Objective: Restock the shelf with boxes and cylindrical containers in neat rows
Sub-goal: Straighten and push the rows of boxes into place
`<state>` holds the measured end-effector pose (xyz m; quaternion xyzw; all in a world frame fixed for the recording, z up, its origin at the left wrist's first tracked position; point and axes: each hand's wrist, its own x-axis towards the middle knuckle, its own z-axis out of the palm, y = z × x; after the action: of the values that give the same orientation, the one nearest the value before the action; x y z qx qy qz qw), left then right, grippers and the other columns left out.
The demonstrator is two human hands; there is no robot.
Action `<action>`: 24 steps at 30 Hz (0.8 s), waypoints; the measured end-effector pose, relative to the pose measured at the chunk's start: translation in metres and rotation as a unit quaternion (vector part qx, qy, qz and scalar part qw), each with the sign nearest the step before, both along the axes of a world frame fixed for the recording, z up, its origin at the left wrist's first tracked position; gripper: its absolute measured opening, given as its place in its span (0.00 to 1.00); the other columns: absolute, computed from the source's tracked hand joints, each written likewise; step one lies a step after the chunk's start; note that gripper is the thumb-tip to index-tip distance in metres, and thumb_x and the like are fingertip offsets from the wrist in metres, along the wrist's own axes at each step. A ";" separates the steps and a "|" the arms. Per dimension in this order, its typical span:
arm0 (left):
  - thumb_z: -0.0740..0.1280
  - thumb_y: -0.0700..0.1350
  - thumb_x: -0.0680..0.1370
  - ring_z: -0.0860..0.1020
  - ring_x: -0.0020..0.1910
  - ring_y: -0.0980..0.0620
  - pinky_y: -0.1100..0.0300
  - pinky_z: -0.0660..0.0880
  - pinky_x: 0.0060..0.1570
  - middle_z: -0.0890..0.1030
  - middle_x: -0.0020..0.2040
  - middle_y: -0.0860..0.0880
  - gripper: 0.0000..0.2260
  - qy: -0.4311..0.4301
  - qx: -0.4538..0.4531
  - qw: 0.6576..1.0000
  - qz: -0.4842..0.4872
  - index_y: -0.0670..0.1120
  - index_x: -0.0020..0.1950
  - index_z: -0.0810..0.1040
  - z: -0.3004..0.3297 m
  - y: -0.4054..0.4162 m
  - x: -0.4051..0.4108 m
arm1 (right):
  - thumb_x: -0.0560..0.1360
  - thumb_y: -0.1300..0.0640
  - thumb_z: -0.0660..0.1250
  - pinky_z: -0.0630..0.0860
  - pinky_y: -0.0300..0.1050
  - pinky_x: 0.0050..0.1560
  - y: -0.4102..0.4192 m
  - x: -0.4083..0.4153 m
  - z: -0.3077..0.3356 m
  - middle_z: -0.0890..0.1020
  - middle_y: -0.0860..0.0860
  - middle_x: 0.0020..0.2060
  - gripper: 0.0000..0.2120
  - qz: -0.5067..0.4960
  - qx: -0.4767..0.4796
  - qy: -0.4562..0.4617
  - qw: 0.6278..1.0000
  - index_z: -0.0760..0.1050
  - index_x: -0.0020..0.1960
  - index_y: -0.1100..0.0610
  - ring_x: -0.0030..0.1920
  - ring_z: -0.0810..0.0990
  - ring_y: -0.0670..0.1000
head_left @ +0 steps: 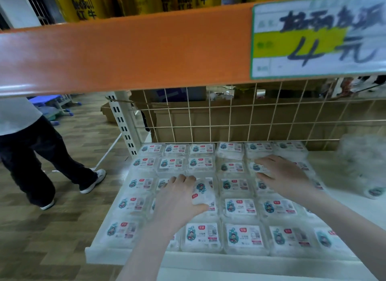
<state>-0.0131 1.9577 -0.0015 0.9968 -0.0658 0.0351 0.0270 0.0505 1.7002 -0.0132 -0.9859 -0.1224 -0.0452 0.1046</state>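
Note:
Several clear plastic boxes [242,206] with teal-and-red labels lie in rows on the white shelf [208,261]. My left hand [177,199] grips one tilted clear box [202,191] in the third row, thumb under its near edge and fingers curled over its far side. My right hand [286,176] lies flat with straight fingers across the boxes in the second and third rows on the right. A blurred heap of clear containers [363,163] sits at the shelf's far right.
An orange shelf beam [125,52] with a handwritten price tag [317,36] crosses overhead. A wire grid back [229,117] closes the shelf, with cardboard boxes behind it. A person in dark trousers [31,159] stands on the wood-pattern floor at left. Yellow cans [83,4] stand above.

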 end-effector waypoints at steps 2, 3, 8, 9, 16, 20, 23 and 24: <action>0.63 0.68 0.71 0.70 0.62 0.50 0.58 0.69 0.53 0.72 0.63 0.52 0.32 0.006 -0.003 1.000 0.019 0.51 0.68 0.67 -0.003 -0.013 0.001 | 0.79 0.47 0.57 0.68 0.43 0.60 -0.012 -0.002 -0.001 0.70 0.45 0.66 0.20 -0.007 0.004 0.004 1.000 0.65 0.70 0.47 0.65 0.69 0.49; 0.63 0.68 0.71 0.71 0.61 0.50 0.58 0.69 0.53 0.73 0.62 0.51 0.31 0.006 -0.004 1.000 0.029 0.51 0.68 0.67 -0.005 -0.018 0.002 | 0.79 0.47 0.57 0.68 0.43 0.60 -0.016 -0.002 -0.001 0.70 0.45 0.66 0.20 -0.009 0.007 0.005 1.000 0.65 0.70 0.47 0.65 0.69 0.49; 0.58 0.68 0.73 0.73 0.60 0.47 0.56 0.70 0.53 0.73 0.61 0.48 0.31 0.014 0.020 0.995 0.094 0.49 0.68 0.67 -0.007 -0.043 0.005 | 0.78 0.48 0.59 0.69 0.43 0.60 -0.035 0.000 0.000 0.70 0.45 0.66 0.20 -0.006 0.016 0.007 1.000 0.66 0.69 0.47 0.64 0.70 0.49; 0.58 0.67 0.74 0.72 0.60 0.47 0.56 0.70 0.53 0.73 0.61 0.48 0.31 0.018 0.022 0.994 0.106 0.48 0.68 0.67 -0.006 -0.048 0.005 | 0.78 0.48 0.59 0.69 0.43 0.60 -0.038 0.001 0.000 0.71 0.45 0.66 0.20 -0.004 0.015 0.006 1.000 0.67 0.69 0.47 0.64 0.70 0.49; 0.56 0.68 0.74 0.70 0.63 0.44 0.54 0.72 0.53 0.70 0.64 0.45 0.32 0.047 -0.001 0.990 0.135 0.50 0.71 0.62 -0.008 -0.068 0.001 | 0.79 0.49 0.58 0.68 0.42 0.59 -0.051 0.006 0.000 0.72 0.45 0.64 0.18 0.021 0.014 -0.004 1.000 0.69 0.68 0.48 0.63 0.70 0.49; 0.57 0.68 0.74 0.70 0.62 0.45 0.54 0.71 0.54 0.69 0.63 0.47 0.28 0.067 -0.066 0.989 0.116 0.56 0.70 0.64 -0.007 -0.067 -0.005 | 0.79 0.49 0.58 0.68 0.42 0.58 -0.056 0.007 -0.002 0.71 0.44 0.64 0.17 0.028 0.015 -0.006 0.999 0.70 0.66 0.48 0.63 0.70 0.48; 0.62 0.67 0.73 0.69 0.65 0.47 0.55 0.70 0.57 0.64 0.67 0.48 0.30 0.119 -0.113 0.983 0.081 0.59 0.72 0.61 -0.001 -0.057 -0.007 | 0.79 0.49 0.59 0.69 0.43 0.58 -0.059 0.009 -0.004 0.72 0.44 0.64 0.16 0.031 0.016 -0.003 0.999 0.71 0.65 0.47 0.62 0.71 0.49; 0.64 0.67 0.72 0.69 0.66 0.47 0.54 0.69 0.60 0.62 0.69 0.49 0.33 0.148 -0.121 0.980 0.063 0.60 0.74 0.58 0.003 -0.052 -0.007 | 0.78 0.48 0.59 0.69 0.43 0.58 -0.060 0.009 -0.005 0.72 0.44 0.64 0.16 0.032 0.018 -0.002 0.999 0.71 0.65 0.47 0.62 0.71 0.49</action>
<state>-0.0200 1.9060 0.0010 0.9825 0.0063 -0.1038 0.1543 0.0598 1.6405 -0.0186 -0.9793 -0.1537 -0.0464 0.1230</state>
